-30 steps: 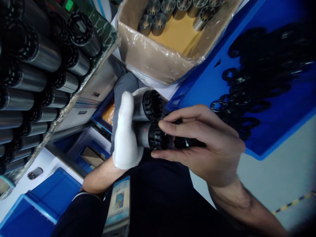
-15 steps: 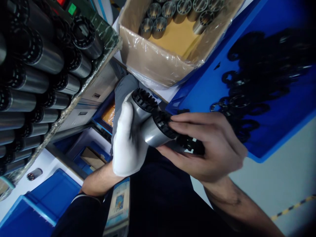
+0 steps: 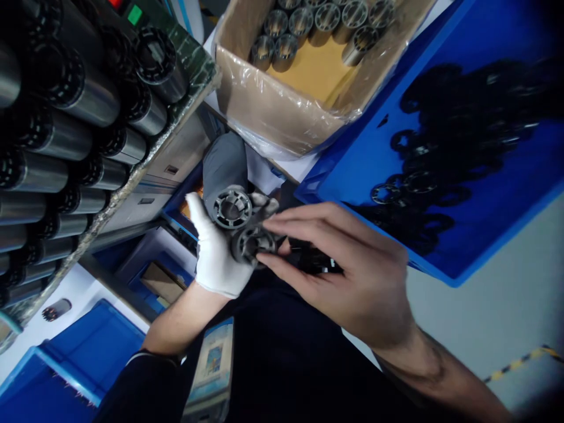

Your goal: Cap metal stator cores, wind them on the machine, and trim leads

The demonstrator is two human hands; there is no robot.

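Note:
My left hand (image 3: pixel 222 267), in a white glove, cradles two slotted metal cylinders with its thumb stretched out to the side. One cylinder (image 3: pixel 232 207) turns its bare, toothed grey end up at me. Beside it, the second cylinder (image 3: pixel 252 242) is partly covered by fingers and slightly blurred. My bare right hand (image 3: pixel 352 270) has its thumb and fingertips at the rim of that second cylinder. Dark slotted rings (image 3: pixel 311 258) sit under the right palm, mostly hidden by its fingers.
A plastic-lined cardboard box (image 3: pixel 282 111) holds several upright cylinders. Right of it, a blue bin (image 3: pixel 352 170) contains many black rings. Cylinders with black ends fill a rack (image 3: pixel 176 126) at left. A lone cylinder (image 3: pixel 57 309) lies near a blue crate (image 3: pixel 97 335).
The two cylinders have tipped so that bare grey ends face me, where black ringed ends showed before. My left thumb has swung outward, and my right fingers have shifted left.

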